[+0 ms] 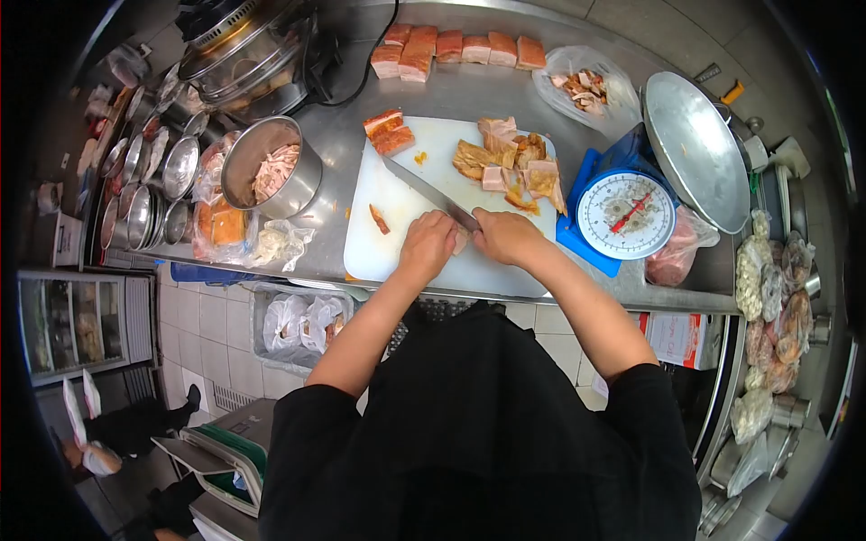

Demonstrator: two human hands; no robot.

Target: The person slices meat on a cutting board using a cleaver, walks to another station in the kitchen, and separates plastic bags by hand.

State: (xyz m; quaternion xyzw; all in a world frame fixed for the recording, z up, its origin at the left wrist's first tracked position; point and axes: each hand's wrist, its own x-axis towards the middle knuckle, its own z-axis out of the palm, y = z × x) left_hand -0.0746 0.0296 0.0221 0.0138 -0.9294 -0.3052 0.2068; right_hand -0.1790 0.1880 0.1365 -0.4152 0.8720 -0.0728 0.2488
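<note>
My right hand (507,237) is closed round the handle of a large kitchen knife (424,187), whose blade points up and left across the white cutting board (361,243). Close beside the blade, the curled fingers of my left hand (429,240) press on a small piece of pale meat (461,242), mostly covered by the fingers. Red-skinned pork belly pieces (389,132) sit at the board's upper left corner. Browned cut meat (505,162) is heaped at its upper right. A small browned scrap (379,219) lies on the left part.
A steel pot (302,171) of sliced meat stands left. Along the back lie several pork belly blocks (418,54) and a plastic bag (586,81) with meat scraps. The blue scale (624,203) with its metal pan (695,144) borders the board's right. Another person (126,428) is at lower left.
</note>
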